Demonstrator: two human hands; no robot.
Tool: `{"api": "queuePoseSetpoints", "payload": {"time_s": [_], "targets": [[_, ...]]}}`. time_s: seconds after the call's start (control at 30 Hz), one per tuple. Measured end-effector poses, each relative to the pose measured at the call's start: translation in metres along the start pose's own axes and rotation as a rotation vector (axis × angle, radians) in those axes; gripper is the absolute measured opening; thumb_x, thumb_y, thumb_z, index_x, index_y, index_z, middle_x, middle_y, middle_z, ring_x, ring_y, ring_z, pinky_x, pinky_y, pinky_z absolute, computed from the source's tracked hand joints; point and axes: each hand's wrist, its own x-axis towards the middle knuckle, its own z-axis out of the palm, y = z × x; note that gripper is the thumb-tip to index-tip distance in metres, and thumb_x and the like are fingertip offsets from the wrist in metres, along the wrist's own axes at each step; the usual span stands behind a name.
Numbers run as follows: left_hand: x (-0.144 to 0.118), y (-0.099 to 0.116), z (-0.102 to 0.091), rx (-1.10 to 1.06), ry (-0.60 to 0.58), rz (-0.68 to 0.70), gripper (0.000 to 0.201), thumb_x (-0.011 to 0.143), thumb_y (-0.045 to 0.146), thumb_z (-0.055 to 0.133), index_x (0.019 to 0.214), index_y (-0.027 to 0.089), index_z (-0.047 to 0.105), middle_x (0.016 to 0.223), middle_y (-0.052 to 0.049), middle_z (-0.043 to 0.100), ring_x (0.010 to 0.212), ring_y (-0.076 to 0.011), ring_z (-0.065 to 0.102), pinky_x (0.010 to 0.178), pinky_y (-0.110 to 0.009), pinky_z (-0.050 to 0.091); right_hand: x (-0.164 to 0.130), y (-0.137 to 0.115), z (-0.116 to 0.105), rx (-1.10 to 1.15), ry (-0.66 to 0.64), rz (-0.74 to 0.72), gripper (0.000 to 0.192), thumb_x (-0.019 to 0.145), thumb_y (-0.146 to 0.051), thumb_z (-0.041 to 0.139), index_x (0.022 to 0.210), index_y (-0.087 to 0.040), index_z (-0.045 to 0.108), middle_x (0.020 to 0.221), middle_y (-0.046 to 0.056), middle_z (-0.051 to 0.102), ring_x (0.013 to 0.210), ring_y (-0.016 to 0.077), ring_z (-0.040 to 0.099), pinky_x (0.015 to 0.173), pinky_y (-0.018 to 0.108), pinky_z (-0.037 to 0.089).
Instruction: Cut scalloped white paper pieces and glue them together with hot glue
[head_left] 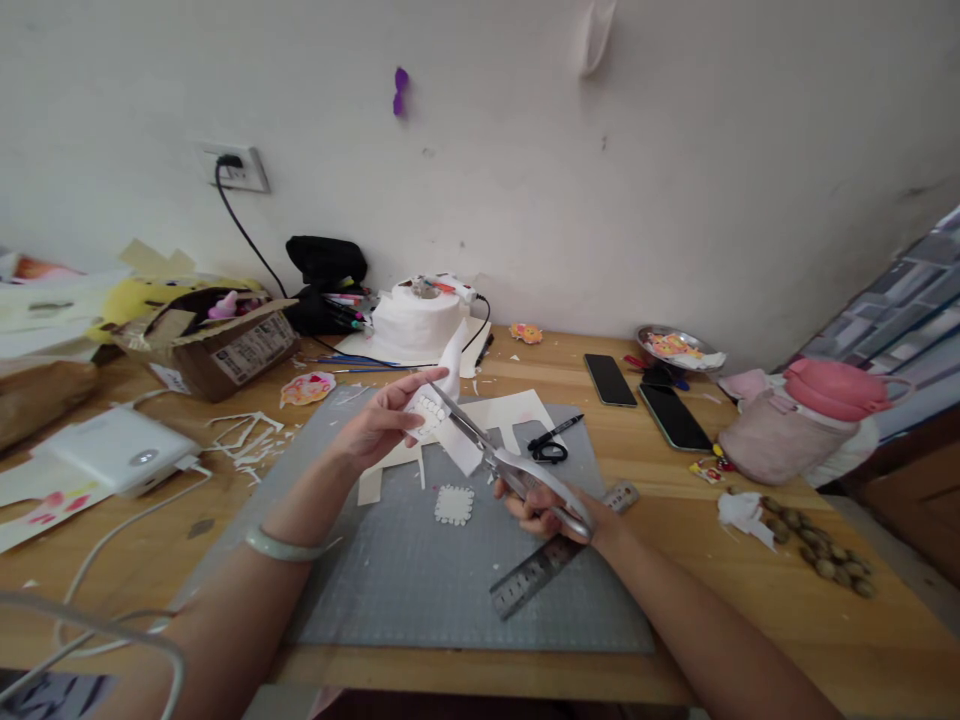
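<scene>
My left hand (386, 420) pinches a white paper piece (430, 412) with a scalloped pattern on it, its thumb and fingers closed on the edge. In my right hand (541, 508) are large grey-handled scissors (551, 485), whose blades point up and left and meet the paper near my left fingertips. From the held piece, a loose white strip hangs down below the blades. On the grey cutting mat (405, 590) lies a small white square with scalloped edges (454, 505). A steel ruler (525, 582) rests slantwise, partly under my right hand.
Cream paper offcuts (517, 410), a black pen (559, 428) and small black-handled scissors (551, 453) lie behind my hands. Farther right are two phones (611, 380) and a pink bag (787, 430). To the left stand a cardboard box (247, 350) and a white power bank (124, 450) with cables.
</scene>
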Motion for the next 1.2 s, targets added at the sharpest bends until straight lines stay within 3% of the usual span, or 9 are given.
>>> {"api": "queuePoseSetpoints", "payload": {"time_s": [0.4, 0.67, 1.0, 1.2], "targets": [[0.002, -0.001, 0.001, -0.022, -0.022, 0.009, 0.055, 0.058, 0.001, 0.062, 0.110, 0.018, 0.061, 0.061, 0.004, 0.061, 0.039, -0.0036, 0.046, 0.036, -0.013, 0.039, 0.001, 0.002, -0.002, -0.003, 0.021, -0.025, 0.030, 0.066, -0.028, 0.066, 0.090, -0.015, 0.054, 0.057, -0.009, 0.037, 0.039, 0.0000, 0.021, 0.034, 0.014, 0.009], [0.003, -0.005, -0.004, -0.002, -0.031, 0.004, 0.056, 0.058, 0.002, 0.062, 0.112, 0.017, 0.059, 0.066, 0.003, 0.061, 0.042, -0.0045, 0.047, 0.036, -0.014, 0.037, 0.002, 0.002, -0.003, 0.019, 0.006, -0.012, 0.031, 0.063, -0.027, 0.069, 0.089, -0.016, 0.056, 0.056, -0.010, 0.037, 0.038, -0.0004, 0.023, 0.033, 0.015, 0.008], [0.003, -0.009, 0.005, -0.200, 0.007, -0.002, 0.050, 0.053, 0.002, 0.061, 0.102, 0.015, 0.065, 0.065, 0.002, 0.060, 0.037, -0.0010, 0.037, 0.036, -0.014, 0.030, 0.002, 0.003, -0.005, 0.009, -0.013, -0.001, 0.039, 0.059, -0.032, 0.074, 0.090, -0.017, 0.056, 0.054, -0.011, 0.033, 0.038, 0.0005, 0.021, 0.033, 0.015, 0.007], [0.005, -0.016, 0.003, -0.154, -0.031, -0.013, 0.050, 0.055, 0.004, 0.063, 0.104, 0.014, 0.063, 0.061, 0.003, 0.056, 0.036, -0.0019, 0.040, 0.033, -0.013, 0.028, 0.002, 0.004, -0.005, -0.001, 0.010, -0.012, 0.038, 0.061, -0.031, 0.073, 0.090, -0.015, 0.054, 0.056, -0.010, 0.036, 0.039, -0.0001, 0.022, 0.034, 0.015, 0.009]]}}
